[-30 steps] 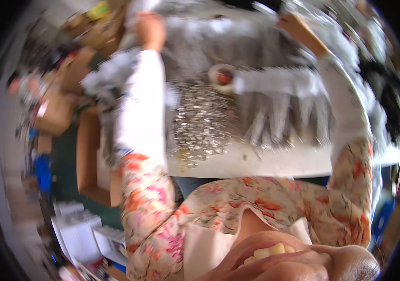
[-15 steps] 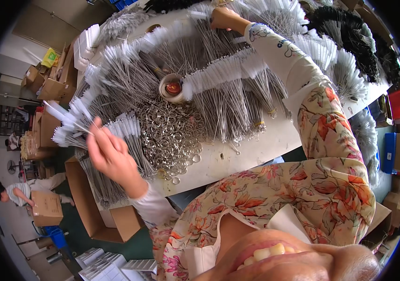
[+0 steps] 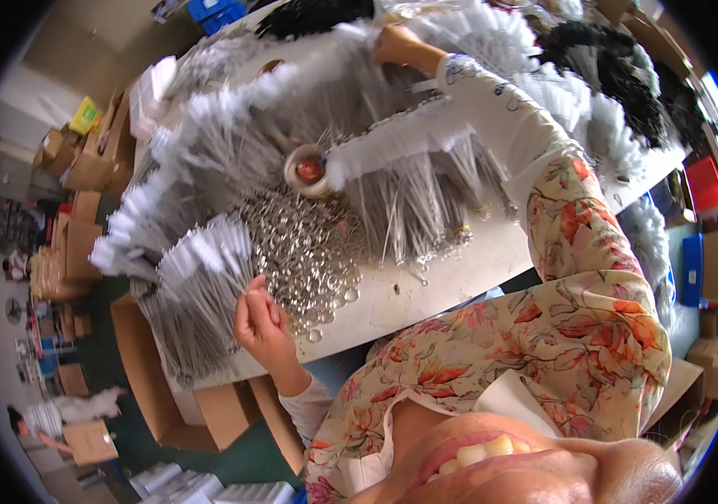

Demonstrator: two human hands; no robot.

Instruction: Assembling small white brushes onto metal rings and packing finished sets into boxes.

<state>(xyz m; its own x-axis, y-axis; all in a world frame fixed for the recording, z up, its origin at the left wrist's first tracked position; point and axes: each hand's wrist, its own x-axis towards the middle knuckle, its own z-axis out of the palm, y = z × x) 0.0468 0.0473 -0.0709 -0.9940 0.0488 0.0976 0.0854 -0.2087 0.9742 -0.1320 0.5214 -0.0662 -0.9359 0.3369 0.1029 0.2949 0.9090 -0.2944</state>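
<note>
My left hand [image 3: 263, 326] is at the near left edge of a pile of metal rings [image 3: 309, 252], its fingers curled together. Whatever they may hold is too small or hidden to see. Far off, my right hand [image 3: 398, 45] reaches in among thin wire-handled brushes with white bristles [image 3: 367, 80]. Its fingers are closed down at them, and what is between them cannot be made out. A neat row of similar brushes [image 3: 401, 143] lies across the table on this side of it. Another stack of white brushes [image 3: 208, 252] lies left of my left hand.
A round tub [image 3: 304, 171] with something reddish inside stands behind the rings. Black brushes [image 3: 611, 76] are heaped at the far right. An open cardboard box [image 3: 136, 370] stands below the table's left end. At the lower left, a person [image 3: 48, 416] bends over a carton [image 3: 90, 443].
My left hand has moved right and nearer, from the white brushes to the rings; the brushes it held have left it. My right hand remains among the far brushes. The person at left has moved nearer.
</note>
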